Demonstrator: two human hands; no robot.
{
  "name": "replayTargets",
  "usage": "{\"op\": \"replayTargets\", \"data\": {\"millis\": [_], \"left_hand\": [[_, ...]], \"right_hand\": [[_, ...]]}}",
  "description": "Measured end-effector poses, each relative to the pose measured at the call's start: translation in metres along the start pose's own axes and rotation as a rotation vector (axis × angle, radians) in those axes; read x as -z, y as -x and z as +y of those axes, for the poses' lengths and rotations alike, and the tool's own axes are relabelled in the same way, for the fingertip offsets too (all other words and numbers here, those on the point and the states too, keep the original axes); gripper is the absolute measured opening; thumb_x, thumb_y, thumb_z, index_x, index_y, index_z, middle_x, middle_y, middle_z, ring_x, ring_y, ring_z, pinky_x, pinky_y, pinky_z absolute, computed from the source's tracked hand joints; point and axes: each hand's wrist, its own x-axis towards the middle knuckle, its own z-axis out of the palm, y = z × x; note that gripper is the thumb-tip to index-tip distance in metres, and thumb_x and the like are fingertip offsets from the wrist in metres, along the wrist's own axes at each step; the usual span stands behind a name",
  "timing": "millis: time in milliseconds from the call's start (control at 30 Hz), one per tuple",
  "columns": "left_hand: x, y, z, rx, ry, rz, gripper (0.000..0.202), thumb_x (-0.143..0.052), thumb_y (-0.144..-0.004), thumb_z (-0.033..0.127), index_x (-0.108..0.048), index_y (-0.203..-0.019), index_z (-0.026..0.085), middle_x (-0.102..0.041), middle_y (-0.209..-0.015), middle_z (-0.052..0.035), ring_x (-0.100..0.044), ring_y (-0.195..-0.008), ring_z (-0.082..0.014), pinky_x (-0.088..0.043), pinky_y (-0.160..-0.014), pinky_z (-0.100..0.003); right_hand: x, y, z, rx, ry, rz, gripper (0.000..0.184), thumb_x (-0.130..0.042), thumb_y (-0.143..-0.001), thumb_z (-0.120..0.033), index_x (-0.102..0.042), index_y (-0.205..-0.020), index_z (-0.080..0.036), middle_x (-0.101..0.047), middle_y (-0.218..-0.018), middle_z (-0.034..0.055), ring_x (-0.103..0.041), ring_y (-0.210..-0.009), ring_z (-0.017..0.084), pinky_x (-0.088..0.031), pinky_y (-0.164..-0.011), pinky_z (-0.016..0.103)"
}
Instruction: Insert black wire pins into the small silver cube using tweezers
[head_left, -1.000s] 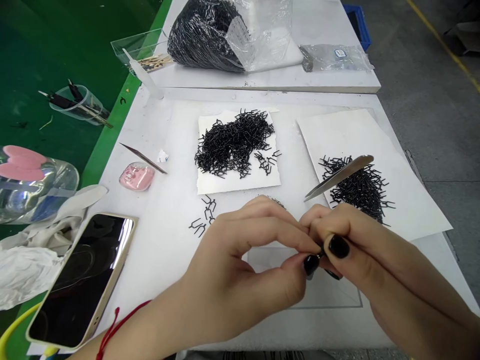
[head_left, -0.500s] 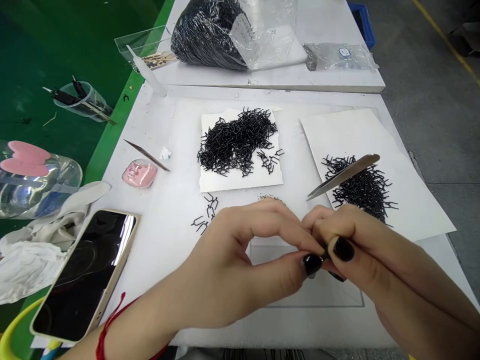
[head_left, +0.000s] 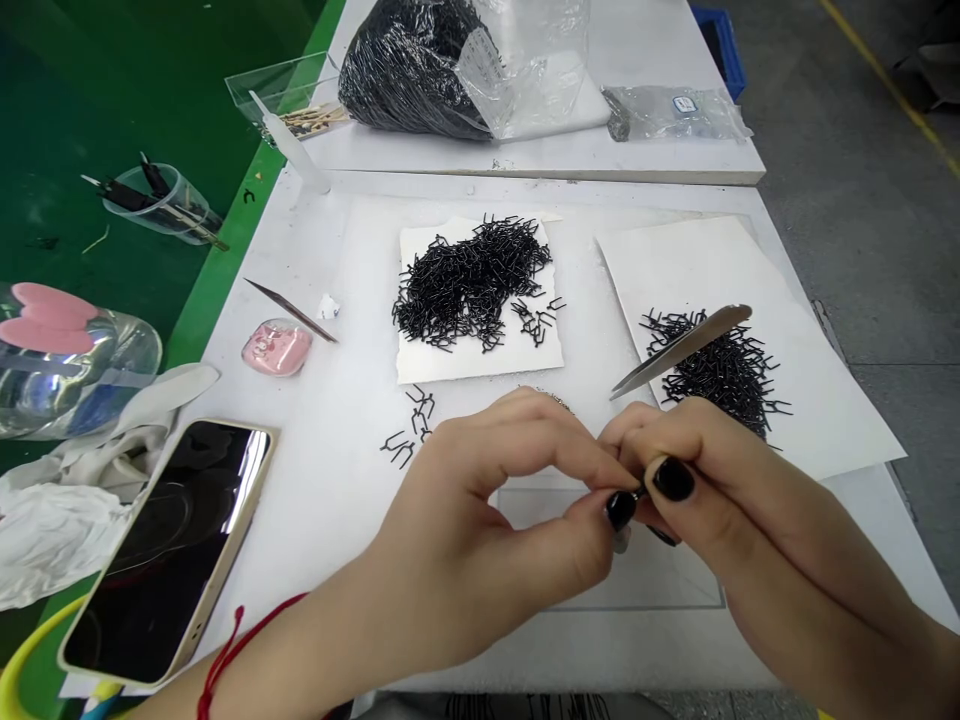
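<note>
My left hand [head_left: 487,540] comes in from the lower left, thumb and forefinger closed in a pinch. Its fingertips meet those of my right hand [head_left: 720,500], also closed, thumb pressed against curled fingers. Between them a small dark piece [head_left: 639,491] barely shows; most of it is hidden by the fingers. Just beyond the right hand, metal tweezers [head_left: 682,350] lie slanted over a pile of forked black wire pieces [head_left: 724,375] on white paper [head_left: 810,420]. A larger pile of these black pieces [head_left: 472,285] covers a white card [head_left: 480,368] ahead. Several loose black pieces [head_left: 409,430] lie left of it.
On the left are a phone [head_left: 172,550], a pink item [head_left: 277,347], another pair of tweezers [head_left: 289,308] and a plastic cup [head_left: 169,205]. A plastic-wrapped black bundle [head_left: 412,70] and clear bag [head_left: 675,112] stand at the back. A clear sheet [head_left: 645,590] lies under my hands.
Both hands have shifted slightly up and left, fingertips still together. The small dark piece between them shows less. The tweezers and piles stay in place; the view has shifted a little.
</note>
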Motion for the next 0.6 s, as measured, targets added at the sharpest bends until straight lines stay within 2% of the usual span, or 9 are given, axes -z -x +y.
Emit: {"op": "replayTargets", "data": {"millis": [67,167,367,600], "left_hand": [[-0.0001,0.0003,0.0001,-0.001,-0.016,0.002,0.014,-0.064,-0.078,0.002,-0.072,-0.085,0.011,-0.068,-0.082,-0.0033,-0.063,-0.078,-0.0114,-0.051,-0.074,-0.023],[0.0010,-0.0012,0.0008,0.070,0.034,-0.018,0.014,-0.063,-0.080,0.003,-0.072,-0.085,0.013,-0.068,-0.081,-0.0006,-0.063,-0.077,-0.0100,-0.052,-0.072,-0.021],[0.0062,-0.0016,-0.0006,0.150,0.151,-0.143,0.013,-0.061,-0.088,0.008,-0.071,-0.091,0.016,-0.070,-0.089,-0.0012,-0.066,-0.085,-0.0113,-0.054,-0.080,-0.022],[0.0046,-0.0006,0.0005,0.130,0.121,-0.113,0.014,-0.062,-0.085,0.006,-0.071,-0.090,0.015,-0.068,-0.086,-0.0018,-0.065,-0.082,-0.0120,-0.055,-0.077,-0.023]], "right_hand": [[-0.0007,-0.0017,-0.0002,-0.001,0.009,-0.006,0.024,-0.034,-0.104,-0.038,-0.052,-0.092,-0.028,-0.054,-0.088,-0.0019,-0.049,-0.075,0.012,-0.043,-0.063,0.023],[-0.0008,-0.0025,-0.0016,-0.033,-0.022,-0.012,0.026,-0.033,-0.104,-0.038,-0.051,-0.090,-0.027,-0.053,-0.088,-0.0016,-0.048,-0.077,0.012,-0.043,-0.063,0.023],[0.0043,0.0020,-0.0033,-0.093,-0.128,-0.054,0.029,-0.033,-0.103,-0.041,-0.048,-0.084,-0.025,-0.045,-0.079,0.0004,-0.045,-0.075,0.016,-0.039,-0.058,0.027],[-0.0002,0.0001,-0.0034,-0.071,-0.114,-0.039,0.028,-0.034,-0.103,-0.040,-0.050,-0.085,-0.026,-0.048,-0.081,-0.0003,-0.045,-0.075,0.015,-0.039,-0.062,0.027]]}}
